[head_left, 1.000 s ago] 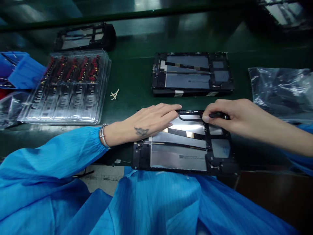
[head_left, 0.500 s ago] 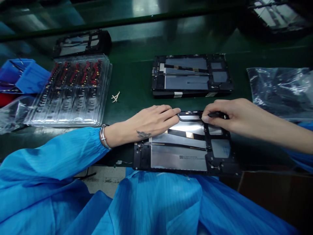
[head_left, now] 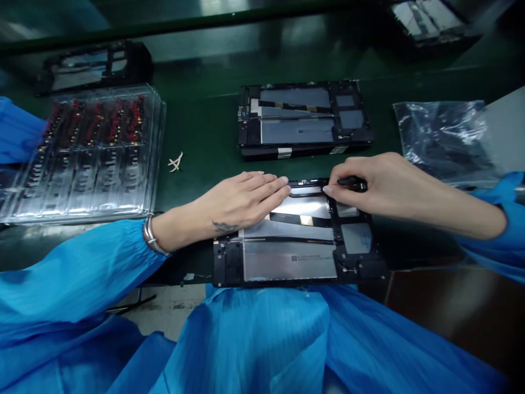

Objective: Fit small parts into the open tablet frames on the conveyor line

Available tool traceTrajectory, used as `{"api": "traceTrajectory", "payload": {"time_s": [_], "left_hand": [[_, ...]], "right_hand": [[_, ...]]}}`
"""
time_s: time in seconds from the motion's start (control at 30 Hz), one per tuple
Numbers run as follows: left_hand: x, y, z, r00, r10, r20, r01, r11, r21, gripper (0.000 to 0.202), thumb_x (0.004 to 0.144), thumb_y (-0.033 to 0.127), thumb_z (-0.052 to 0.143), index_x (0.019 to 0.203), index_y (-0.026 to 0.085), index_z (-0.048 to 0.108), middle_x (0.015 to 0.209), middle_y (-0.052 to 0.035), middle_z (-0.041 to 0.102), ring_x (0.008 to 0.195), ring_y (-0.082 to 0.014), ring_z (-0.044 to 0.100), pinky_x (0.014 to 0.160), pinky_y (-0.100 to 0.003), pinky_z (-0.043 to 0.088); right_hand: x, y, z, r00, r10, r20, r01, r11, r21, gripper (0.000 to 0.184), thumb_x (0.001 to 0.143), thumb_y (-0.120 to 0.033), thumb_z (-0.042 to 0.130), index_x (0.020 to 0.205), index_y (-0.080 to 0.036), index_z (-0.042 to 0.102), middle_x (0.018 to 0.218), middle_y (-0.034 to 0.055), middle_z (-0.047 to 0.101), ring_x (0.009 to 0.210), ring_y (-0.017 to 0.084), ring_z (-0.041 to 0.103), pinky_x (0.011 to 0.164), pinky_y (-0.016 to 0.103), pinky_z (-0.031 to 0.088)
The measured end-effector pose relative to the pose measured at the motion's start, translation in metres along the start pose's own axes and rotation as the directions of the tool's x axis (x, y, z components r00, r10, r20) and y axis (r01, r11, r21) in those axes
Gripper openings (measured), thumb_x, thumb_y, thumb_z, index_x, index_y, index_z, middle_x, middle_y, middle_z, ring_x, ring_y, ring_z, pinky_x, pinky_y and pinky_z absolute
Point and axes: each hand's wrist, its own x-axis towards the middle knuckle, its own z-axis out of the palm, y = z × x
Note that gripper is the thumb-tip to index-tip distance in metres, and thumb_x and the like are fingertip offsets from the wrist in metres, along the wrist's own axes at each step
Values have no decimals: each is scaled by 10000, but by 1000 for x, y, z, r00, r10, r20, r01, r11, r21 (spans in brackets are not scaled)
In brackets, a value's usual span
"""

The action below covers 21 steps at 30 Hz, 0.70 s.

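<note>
Tablet frame long axis L-R; left hand flat, right hand pinching black part.

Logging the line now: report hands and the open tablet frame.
Left hand flat on tablet frame, upper left. Right hand pinches small black part at frame's top edge. Second frame lies apart, beyond.

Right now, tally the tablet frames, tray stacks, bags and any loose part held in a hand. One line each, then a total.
Open tablet frames: 4 (nearest frame, middle frame, far-left frame, far-right frame)
Clear tray stack: 1
Plastic bag: 1
Small black part in the right hand: 1
Total: 7
</note>
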Motion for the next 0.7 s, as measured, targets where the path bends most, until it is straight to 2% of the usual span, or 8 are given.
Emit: {"api": "traceTrajectory", "payload": {"time_s": [0.4, 0.57, 0.7], "left_hand": [[2, 3, 1, 999, 20, -28, -19, 999, 47, 344, 1068, 74, 423, 1328, -4, 635, 1356, -207, 683, 1192, -292, 722, 974, -393, 636], [6, 3, 0, 1000, 25, -15, -24, 997, 71, 336, 1070, 80, 417, 1309, 8, 642, 1335, -220, 690, 1187, -289, 716, 952, -385, 629], [10, 4, -1, 1000, 21, 21, -22, 997, 77, 348, 1068, 75, 395, 1327, 27, 623, 1287, -226, 699, 1148, -289, 713, 876, -376, 619]], "right_hand": [[5, -7, -2, 998, 45, 54, -39, 994, -105, 257, 901, -369, 561, 732, -196, 646, 761, 59, 691, 607, 186, 580, 572, 316, 324], [3, -9, -3, 998, 34, 43, -30, 994, -104, 268, 900, -394, 564, 721, -208, 637, 743, 51, 678, 602, 184, 562, 569, 316, 325], [3, -8, -1, 999, 29, 37, -25, 995, -95, 273, 910, -396, 554, 726, -210, 633, 732, 49, 667, 600, 184, 560, 569, 317, 321]]}}
